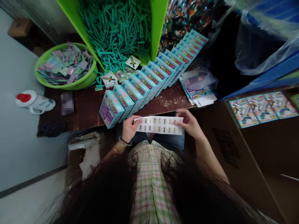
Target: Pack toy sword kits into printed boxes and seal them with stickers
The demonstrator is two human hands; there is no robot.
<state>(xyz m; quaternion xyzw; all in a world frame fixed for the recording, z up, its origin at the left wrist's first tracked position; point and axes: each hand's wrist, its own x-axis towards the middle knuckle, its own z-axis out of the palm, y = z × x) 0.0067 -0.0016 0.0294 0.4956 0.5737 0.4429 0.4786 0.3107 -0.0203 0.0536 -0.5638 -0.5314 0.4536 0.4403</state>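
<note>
A white sheet of round stickers [157,125], printed in two rows, stretches between both hands above my lap. My left hand [130,128] pinches its left end, the thumb lying on top. At the other end, my right hand [188,123] grips the sheet with the thumb over its face and the fingers behind. Just past the sheet, a long slanting row of light-blue printed boxes [142,88] stands on the dark table, the nearest box close to my left hand.
Behind the boxes is a green bin [161,28] of teal plastic pieces [119,28]. Left of it sit a green basin [70,85] of small packets and a lidded white mug [35,102]. Printed packs [198,85] lie right; a cardboard box [224,146] stands beside my right arm.
</note>
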